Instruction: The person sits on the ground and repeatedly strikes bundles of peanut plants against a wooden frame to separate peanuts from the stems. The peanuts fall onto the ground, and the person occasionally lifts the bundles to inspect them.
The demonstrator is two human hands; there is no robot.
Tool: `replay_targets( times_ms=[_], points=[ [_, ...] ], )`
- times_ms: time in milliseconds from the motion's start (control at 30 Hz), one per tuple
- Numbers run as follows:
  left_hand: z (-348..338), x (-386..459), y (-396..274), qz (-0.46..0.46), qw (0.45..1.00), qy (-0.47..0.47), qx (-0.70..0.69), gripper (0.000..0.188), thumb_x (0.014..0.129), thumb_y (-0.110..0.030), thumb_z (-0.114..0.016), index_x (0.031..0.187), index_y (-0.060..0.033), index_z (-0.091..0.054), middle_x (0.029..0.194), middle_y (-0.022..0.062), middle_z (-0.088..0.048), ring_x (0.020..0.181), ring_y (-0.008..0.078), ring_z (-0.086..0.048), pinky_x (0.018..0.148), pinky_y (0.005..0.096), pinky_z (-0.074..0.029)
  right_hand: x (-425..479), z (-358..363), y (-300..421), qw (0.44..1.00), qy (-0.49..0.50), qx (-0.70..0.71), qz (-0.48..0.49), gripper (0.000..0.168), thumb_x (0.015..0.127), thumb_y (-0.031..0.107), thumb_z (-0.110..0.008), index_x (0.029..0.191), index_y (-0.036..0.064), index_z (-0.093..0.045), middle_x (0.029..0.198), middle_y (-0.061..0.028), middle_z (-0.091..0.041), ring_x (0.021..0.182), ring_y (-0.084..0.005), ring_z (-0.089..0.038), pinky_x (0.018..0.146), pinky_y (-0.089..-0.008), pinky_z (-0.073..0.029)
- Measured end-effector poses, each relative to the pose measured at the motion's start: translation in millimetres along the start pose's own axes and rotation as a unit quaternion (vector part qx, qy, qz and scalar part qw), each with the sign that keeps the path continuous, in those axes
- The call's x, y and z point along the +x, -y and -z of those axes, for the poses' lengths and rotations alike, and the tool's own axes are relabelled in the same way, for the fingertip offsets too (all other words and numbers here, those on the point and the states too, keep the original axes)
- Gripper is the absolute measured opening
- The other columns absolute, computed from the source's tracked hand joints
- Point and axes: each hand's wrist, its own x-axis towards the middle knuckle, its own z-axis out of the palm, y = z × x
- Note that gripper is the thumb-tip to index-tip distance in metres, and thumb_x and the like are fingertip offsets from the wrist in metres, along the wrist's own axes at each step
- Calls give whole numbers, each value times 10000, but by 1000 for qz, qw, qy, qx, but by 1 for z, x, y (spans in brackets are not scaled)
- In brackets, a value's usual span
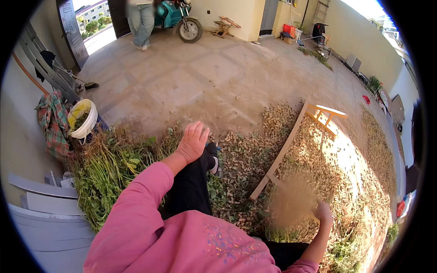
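My left hand [195, 141] hangs over my black-trousered knee, its fingers loosely stretched and nothing visible in them. On the right, my right hand [322, 211] is closed around one end of a brown, motion-blurred bundle [293, 201], seemingly dry plant stalks; its exact form is smeared. Beneath and around the bundle spreads a thick layer of peanuts in their shells [310, 163]. A narrow wooden plank [283, 153] slants across the peanuts beside the bundle, with yellow wooden legs [324, 117] at its far end. Left of my leg lies a heap of green peanut plants [112, 170].
A white bucket [85, 123] holding plant scraps stands beyond the heap, beside a plaid cloth [54, 123]. A broom [90, 85] lies on the left. Across the concrete floor [211, 73] are a person's legs [141, 24] and a teal three-wheeler or scooter [170, 15].
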Motion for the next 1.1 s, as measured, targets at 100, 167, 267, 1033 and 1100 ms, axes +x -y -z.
replay_targets(
  times_ms=[100,167,267,1033,1100],
  points=[
    [-5,-2,3,5,1000,4,11,418,722,-70,-616,1133,-6,-568,1155,186,-517,1164,357,-447,984,487,-372,-7,3,8,999,17,-4,-40,645,831,323,-667,1373,62,-436,1190,-256,-584,1081,-391,-579,923,-451,-471],
    [-3,0,2,-1,1000,11,7,416,722,-72,-618,1129,-7,-568,1150,185,-521,1160,357,-450,978,488,-377,-13,11,20,997,42,-23,-59,668,829,311,-665,1396,67,-410,1161,-238,-607,1072,-382,-585,915,-456,-474],
    [-5,3,1,-8,1000,7,1,411,720,-72,-619,1123,-7,-569,1142,184,-526,1150,357,-459,970,491,-384,-7,-5,4,998,49,-38,20,643,819,302,-673,1367,62,-438,1112,-226,-630,1061,-375,-590,897,-455,-480],
    [0,7,-9,-34,999,14,-32,222,718,-89,-600,924,-10,-580,1139,204,-526,1160,367,-455,979,502,-378,-28,-10,49,995,78,30,50,547,826,267,-663,1294,49,-483,1137,-211,-622,1089,-356,-575,910,-442,-465],
    [2,12,-13,-30,999,19,-29,152,724,-108,-578,847,-18,-571,1126,213,-525,1159,365,-451,989,496,-372,-28,-9,49,995,86,15,40,548,829,269,-663,1296,53,-477,1123,-210,-628,1083,-355,-577,905,-443,-467]
  ],
)
